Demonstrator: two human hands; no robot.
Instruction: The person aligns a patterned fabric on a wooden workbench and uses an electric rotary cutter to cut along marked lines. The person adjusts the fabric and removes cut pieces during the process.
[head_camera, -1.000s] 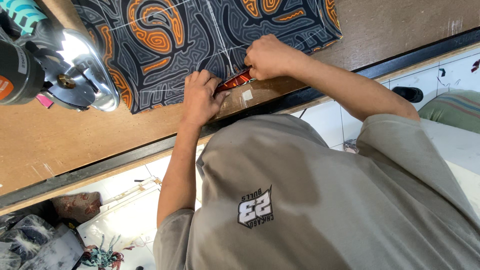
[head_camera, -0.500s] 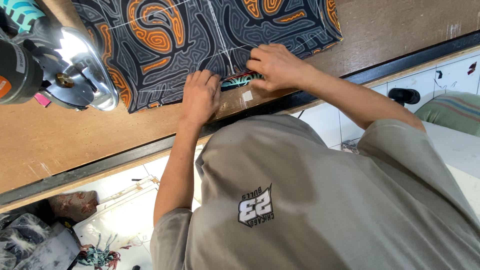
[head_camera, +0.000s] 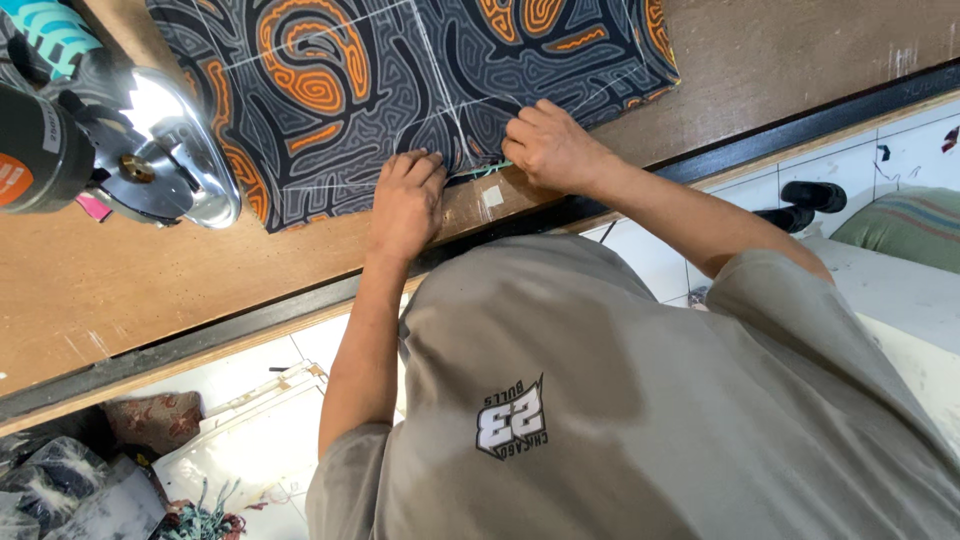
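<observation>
A stack of dark patterned fabric (head_camera: 400, 90), navy with orange swirls and pale chalk lines crossing it, lies on the wooden bench (head_camera: 130, 290) with its near edge close to the bench's front rim. The left hand (head_camera: 407, 200) lies flat, palm down and fingers together, pressing on the fabric's near edge, part on the cloth and part on the bare wood. The right hand (head_camera: 548, 150) sits just beside it, well closed, its fingertips bunched on the same edge where a chalk line runs; a thin greenish thing (head_camera: 480, 172) shows between the two hands at the cloth's edge (too small to tell what it is, or whether the fingers actually pinch it). The two hands are near each other but apart, not touching. At the far left of the bench stands an electric cutting machine (head_camera: 110, 150) with a shiny round metal base and a dark motor body, its base resting on the left part of the fabric. A small pale square of tape (head_camera: 492, 197) sticks to the wood just below the right hand. The person wears a grey shirt (head_camera: 640, 420), and a white tiled floor (head_camera: 250, 400) shows beneath the bench's edge.
</observation>
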